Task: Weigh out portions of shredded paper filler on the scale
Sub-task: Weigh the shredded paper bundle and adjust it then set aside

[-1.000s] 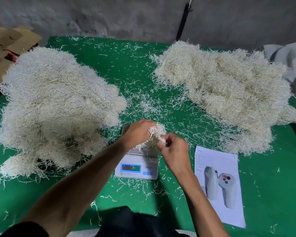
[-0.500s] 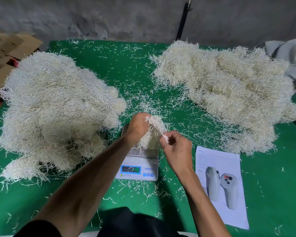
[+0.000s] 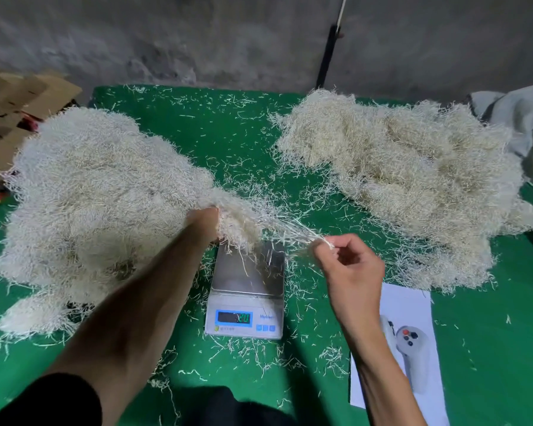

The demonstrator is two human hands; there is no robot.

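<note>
Filler clump (image 3: 237, 222): gripped in your left hand (image 3: 205, 224) above the scale (image 3: 246, 290), strands stretching rightward to your right hand (image 3: 350, 269), which pinches their ends.

I count two big heaps of shredded paper (image 3: 96, 204) (image 3: 413, 186), one scale (image 3: 246, 290), one printed sheet (image 3: 410, 345), my two hands (image 3: 205, 224) (image 3: 351, 265), and perhaps several cardboard pieces (image 3: 22, 96).

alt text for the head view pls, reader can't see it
Two bare hands pull a clump of shredded paper apart above a digital scale: left hand grips the clump, right hand pinches strands. Two big shredded paper piles flank them on a green table.
</note>
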